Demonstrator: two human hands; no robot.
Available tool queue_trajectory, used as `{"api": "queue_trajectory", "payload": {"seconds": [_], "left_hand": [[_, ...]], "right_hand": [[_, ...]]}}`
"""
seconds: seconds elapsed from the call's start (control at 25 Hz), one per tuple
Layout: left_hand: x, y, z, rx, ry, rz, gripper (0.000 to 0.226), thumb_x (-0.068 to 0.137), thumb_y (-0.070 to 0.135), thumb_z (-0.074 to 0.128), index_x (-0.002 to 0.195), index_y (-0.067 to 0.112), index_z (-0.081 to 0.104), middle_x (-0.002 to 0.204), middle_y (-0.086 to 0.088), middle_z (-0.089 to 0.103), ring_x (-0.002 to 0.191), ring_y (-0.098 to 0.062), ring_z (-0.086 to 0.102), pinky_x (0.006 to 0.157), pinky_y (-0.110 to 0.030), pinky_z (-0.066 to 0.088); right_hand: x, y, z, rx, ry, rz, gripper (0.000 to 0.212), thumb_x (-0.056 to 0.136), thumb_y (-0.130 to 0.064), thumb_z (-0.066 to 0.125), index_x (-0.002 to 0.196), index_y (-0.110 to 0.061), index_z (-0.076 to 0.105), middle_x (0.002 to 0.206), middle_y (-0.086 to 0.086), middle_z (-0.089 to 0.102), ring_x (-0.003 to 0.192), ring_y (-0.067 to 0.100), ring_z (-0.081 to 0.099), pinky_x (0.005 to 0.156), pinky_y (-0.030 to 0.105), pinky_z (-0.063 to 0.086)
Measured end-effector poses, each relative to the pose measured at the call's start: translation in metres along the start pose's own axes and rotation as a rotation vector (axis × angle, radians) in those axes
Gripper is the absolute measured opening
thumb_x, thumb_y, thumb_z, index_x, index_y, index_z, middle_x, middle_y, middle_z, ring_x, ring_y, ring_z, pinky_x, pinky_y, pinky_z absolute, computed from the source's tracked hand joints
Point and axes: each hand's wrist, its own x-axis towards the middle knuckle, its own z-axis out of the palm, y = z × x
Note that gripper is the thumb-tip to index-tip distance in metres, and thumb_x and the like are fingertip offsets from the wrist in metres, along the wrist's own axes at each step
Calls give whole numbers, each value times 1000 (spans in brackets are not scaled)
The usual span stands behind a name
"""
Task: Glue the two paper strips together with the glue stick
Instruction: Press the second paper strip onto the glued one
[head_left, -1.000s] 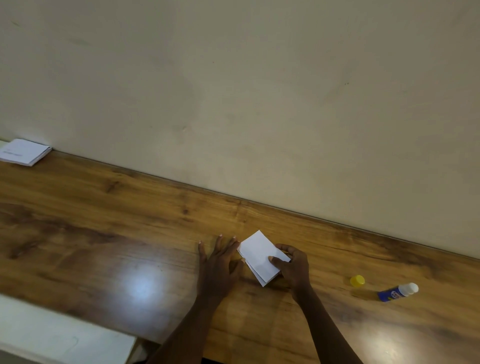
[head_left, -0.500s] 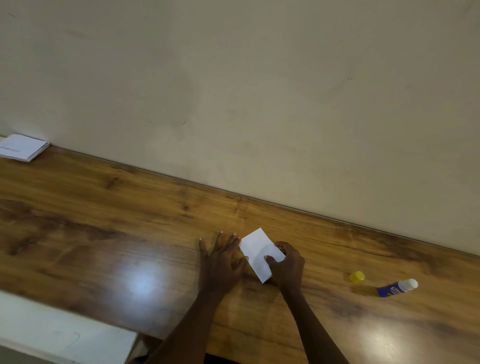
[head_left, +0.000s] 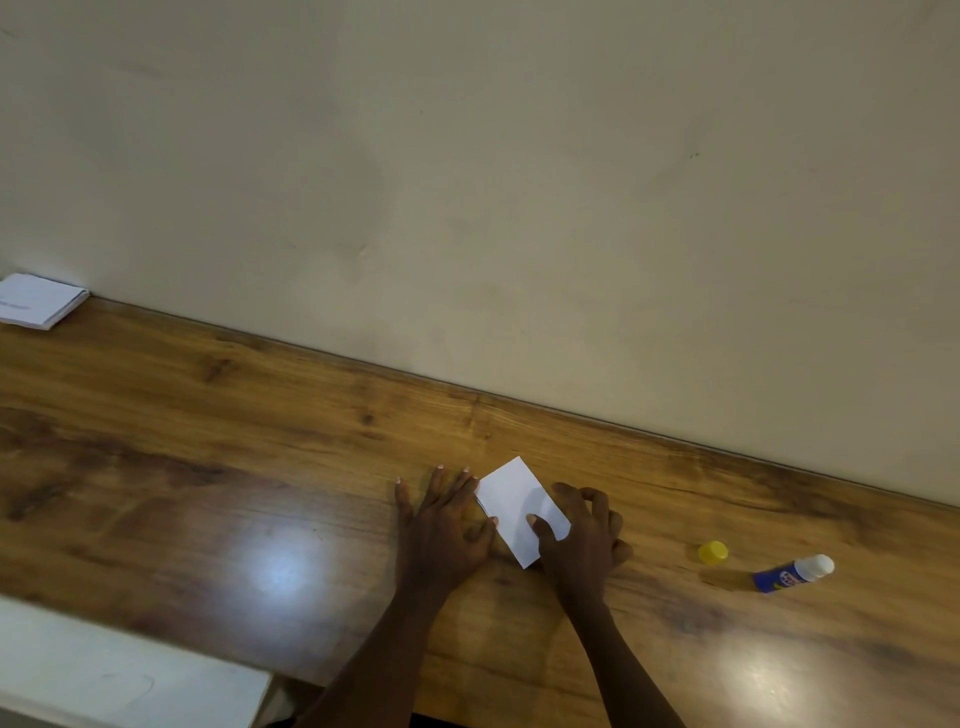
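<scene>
The white paper strips (head_left: 511, 499) lie stacked as one small rectangle on the wooden table (head_left: 208, 441), tilted diagonally. My left hand (head_left: 441, 525) rests flat beside their left edge with its fingers spread and its thumb touching the paper. My right hand (head_left: 582, 540) presses its thumb on the lower part of the paper, with its fingers arched at the right edge. The blue glue stick (head_left: 792, 573) lies on its side to the right with its white tip bare. Its yellow cap (head_left: 712, 552) sits apart, just left of it.
A beige wall (head_left: 519, 182) rises directly behind the table's far edge. A small stack of white paper (head_left: 39, 301) sits at the far left by the wall. A white surface (head_left: 104, 675) fills the bottom left corner below the table's near edge.
My right hand has shifted on the paper, with the thumb now pressing lower and the fingers arched. The lower sheet's offset edge no longer shows. My left hand stays flat.
</scene>
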Motion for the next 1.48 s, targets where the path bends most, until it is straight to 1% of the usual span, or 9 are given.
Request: {"api": "queue_trajectory", "payload": {"seconds": [0.12, 0.2, 0.28, 0.36, 0.48, 0.64, 0.8, 1.12, 1.48], "left_hand": [[0, 0, 0, 2, 2, 6, 63, 84, 59, 34, 140, 32, 23, 152, 10, 23, 144, -14, 5, 106, -49, -23], [0, 0, -1, 3, 4, 10, 63, 84, 59, 33, 140, 31, 23, 152, 9, 23, 144, -15, 5, 105, -48, -24], [0, 0, 0, 13, 3, 19, 63, 85, 58, 33, 140, 30, 22, 152, 9, 23, 143, -14, 5, 106, -48, -23], [0, -1, 1, 7, 6, 22, 62, 85, 56, 33, 140, 29, 23, 152, 8, 25, 143, -14, 5, 107, -47, -21], [1, -1, 2, 17, 1, 17, 64, 84, 57, 33, 141, 29, 22, 152, 8, 25, 143, -15, 6, 105, -47, -23], [1, -1, 3, 15, -4, 22, 64, 83, 58, 34, 140, 32, 21, 152, 9, 23, 144, -17, 6, 105, -49, -24], [2, 0, 3, 34, -6, 34, 60, 84, 58, 32, 139, 34, 24, 153, 10, 21, 144, -16, 5, 104, -49, -25], [2, 3, 4, 14, 23, 21, 60, 83, 56, 38, 137, 33, 31, 151, 9, 27, 143, -17, 10, 109, -50, -18], [2, 5, 3, 0, 15, 21, 60, 83, 57, 39, 137, 33, 30, 151, 9, 26, 143, -17, 8, 107, -49, -20]], "right_hand": [[2, -4, 1, -92, -30, -67, 44, 78, -27, 62, 120, -28, 49, 135, 7, 39, 122, 28, 31, 99, 45, 25], [6, -8, 3, -256, -164, -214, 51, 81, -27, 58, 126, -37, 39, 143, 4, 27, 126, 27, 24, 101, 47, 24], [10, -12, 6, -389, -352, -405, 53, 81, -39, 55, 127, -48, 31, 147, 3, 14, 129, 27, 15, 103, 50, 19], [11, -12, 10, -472, -440, -500, 50, 82, -50, 49, 127, -53, 27, 149, 3, 9, 131, 28, 12, 103, 52, 16], [17, -6, 9, -506, -438, -479, 56, 82, -49, 49, 129, -53, 19, 149, 6, 6, 130, 31, 13, 102, 53, 18], [40, -3, -8, -514, -392, -325, 62, 82, -38, 53, 134, -45, 19, 146, 7, 9, 126, 31, 18, 101, 49, 24], [49, -7, -15, -574, -448, -363, 66, 79, -45, 56, 134, -44, 19, 145, 7, 12, 129, 32, 17, 103, 50, 22], [19, 36, -38, -480, -264, -333, 38, 85, -42, 48, 123, -40, 45, 144, 0, 20, 127, 23, 18, 98, 45, 22], [-36, 34, -27, -464, -375, -472, 44, 82, -39, 39, 125, -44, 33, 151, -6, 6, 132, 25, 12, 102, 48, 18]]}}
